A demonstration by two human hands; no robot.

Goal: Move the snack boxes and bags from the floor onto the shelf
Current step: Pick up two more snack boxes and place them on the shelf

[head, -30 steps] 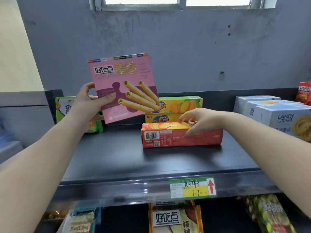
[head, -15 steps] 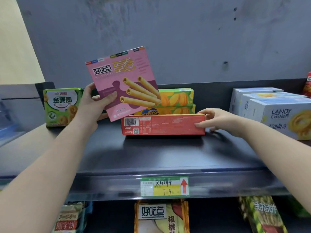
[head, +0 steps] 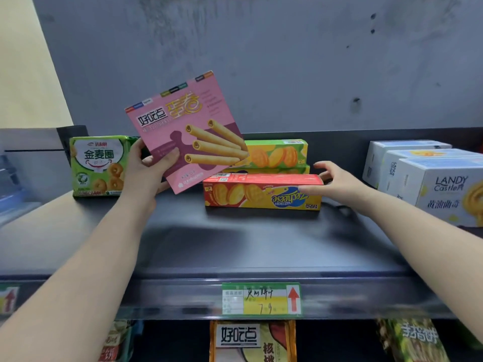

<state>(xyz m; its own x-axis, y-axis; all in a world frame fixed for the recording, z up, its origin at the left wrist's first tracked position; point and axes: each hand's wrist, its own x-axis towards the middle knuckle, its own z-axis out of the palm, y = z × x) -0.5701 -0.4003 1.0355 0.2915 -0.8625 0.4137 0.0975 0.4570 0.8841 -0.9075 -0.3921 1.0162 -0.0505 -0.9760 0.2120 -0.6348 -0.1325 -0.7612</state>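
Pink wafer-roll box (head: 188,131) held aloft, tilted, in left hand (head: 149,173), thumb on front face, fingers behind; likely waiting for slot on shelf (head: 235,244). Red-yellow cracker box (head: 262,192) lies lengthwise on shelf, print upside down, just before green-yellow boxes (head: 277,155). Right hand (head: 337,184) spread loose at its right end, fingertips touching, not gripping; probably squaring it into row.

Pink egg-roll box (head: 187,131) held tilted above shelf (head: 235,244) in left hand (head: 149,173); red-and-yellow sandwich-biscuit box (head: 261,192) laid lengthwise, print upside down, touched by right hand (head: 337,182)
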